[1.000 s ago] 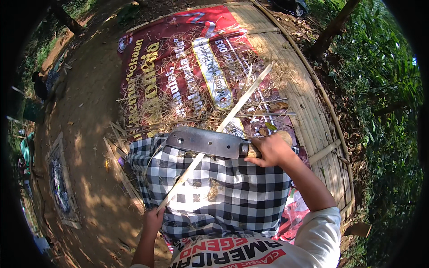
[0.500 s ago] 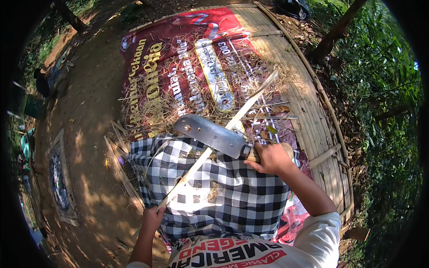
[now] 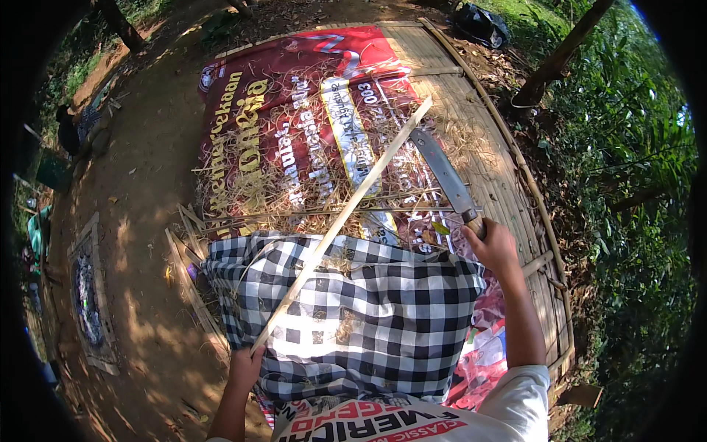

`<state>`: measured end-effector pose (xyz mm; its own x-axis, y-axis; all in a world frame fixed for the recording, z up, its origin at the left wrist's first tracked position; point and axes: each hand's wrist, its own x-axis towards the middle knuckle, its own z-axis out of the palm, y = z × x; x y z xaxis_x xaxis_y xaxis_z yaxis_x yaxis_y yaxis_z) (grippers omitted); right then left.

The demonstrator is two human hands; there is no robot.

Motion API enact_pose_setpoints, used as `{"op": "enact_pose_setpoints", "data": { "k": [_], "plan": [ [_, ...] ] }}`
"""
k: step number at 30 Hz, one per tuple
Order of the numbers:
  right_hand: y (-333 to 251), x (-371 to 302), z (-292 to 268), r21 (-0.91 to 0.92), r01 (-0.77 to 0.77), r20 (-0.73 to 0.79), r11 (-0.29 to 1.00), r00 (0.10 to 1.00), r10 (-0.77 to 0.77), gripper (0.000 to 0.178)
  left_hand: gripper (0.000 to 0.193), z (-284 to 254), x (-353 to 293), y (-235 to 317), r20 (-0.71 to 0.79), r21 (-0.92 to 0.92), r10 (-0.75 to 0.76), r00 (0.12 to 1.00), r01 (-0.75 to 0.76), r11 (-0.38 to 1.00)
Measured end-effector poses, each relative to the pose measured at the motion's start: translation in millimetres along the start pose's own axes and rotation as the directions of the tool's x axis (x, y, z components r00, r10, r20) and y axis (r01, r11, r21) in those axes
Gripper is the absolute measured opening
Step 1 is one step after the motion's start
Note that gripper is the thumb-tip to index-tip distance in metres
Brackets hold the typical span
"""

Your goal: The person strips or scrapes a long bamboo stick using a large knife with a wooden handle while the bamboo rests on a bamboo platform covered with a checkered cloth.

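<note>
My left hand (image 3: 247,362) is closed round the near end of a long pale bamboo strip (image 3: 324,243), which slants up and away to the right across my lap. In my right hand (image 3: 495,247) is the wooden handle of a machete (image 3: 445,171). Its broad dark blade points away and to the left, with the tip beside the strip's far end; whether the two touch I cannot tell. A black-and-white checked cloth (image 3: 383,317) covers my lap beneath the strip.
Curly shavings (image 3: 272,147) and thin sticks litter a red printed banner (image 3: 294,55) on a bamboo platform (image 3: 490,147). Split bamboo pieces (image 3: 193,295) lie at the left by bare earth. Dense plants (image 3: 641,258) grow on the right, near a wooden post (image 3: 560,59).
My right hand has moved outward and away, swinging the machete from across the strip's middle to near its far end. The strip's far end has shifted slightly left.
</note>
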<state>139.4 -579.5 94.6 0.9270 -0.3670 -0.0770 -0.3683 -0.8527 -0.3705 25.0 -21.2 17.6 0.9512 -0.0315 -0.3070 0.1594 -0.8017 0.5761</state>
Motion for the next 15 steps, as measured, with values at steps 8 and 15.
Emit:
{"op": "enact_pose_setpoints", "data": {
  "k": [8,15],
  "plan": [
    [-44,-10,44,0.539,-0.144,0.038,0.83,0.988,0.148,0.046,0.052,-9,-3,9,0.046,0.054,-0.077,0.996,0.074,0.996],
    [-50,-25,36,0.584,-0.139,-0.017,0.8,0.983,0.183,0.035,0.052,-16,0,2,0.179,-0.088,-0.181,0.967,0.199,0.976]
  ]
}}
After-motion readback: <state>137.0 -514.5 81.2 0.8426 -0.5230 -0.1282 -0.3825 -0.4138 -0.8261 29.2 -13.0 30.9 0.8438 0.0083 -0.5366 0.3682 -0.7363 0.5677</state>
